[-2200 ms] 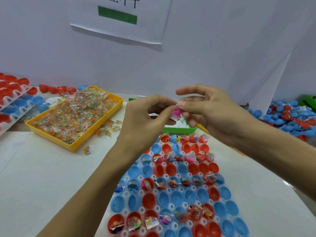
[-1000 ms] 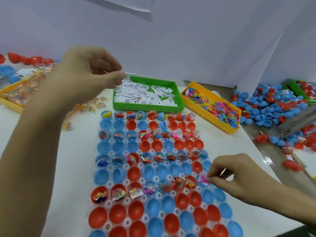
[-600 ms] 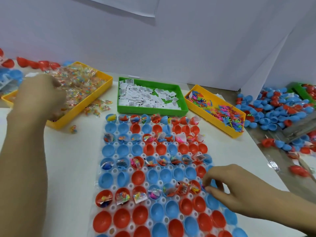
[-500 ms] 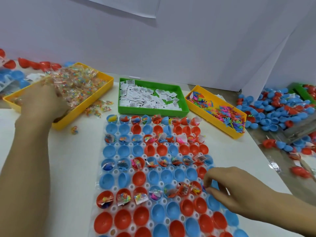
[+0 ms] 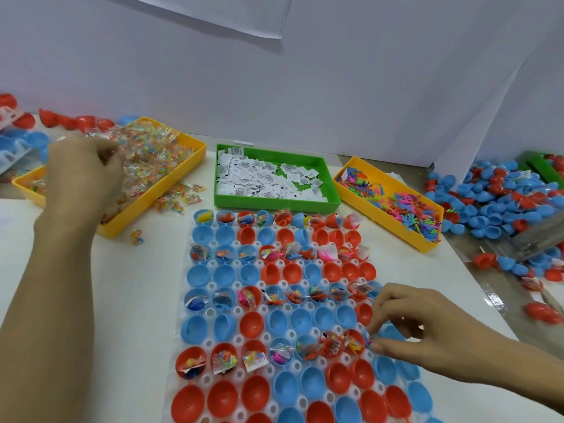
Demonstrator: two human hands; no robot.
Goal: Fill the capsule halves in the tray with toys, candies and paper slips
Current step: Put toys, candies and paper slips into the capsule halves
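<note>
Your left hand reaches, fingers curled, into the yellow bin of wrapped candies, grip hidden, while your right hand, well apart, pinches a small pink toy over the tray of capsule halves.

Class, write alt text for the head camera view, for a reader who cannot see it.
A person's right hand places something small in a tray of red and blue capsule halves, while the left hand reaches into a yellow bin of candies. Behind the tray sit a green bin of paper slips and a yellow bin of toys.
</note>
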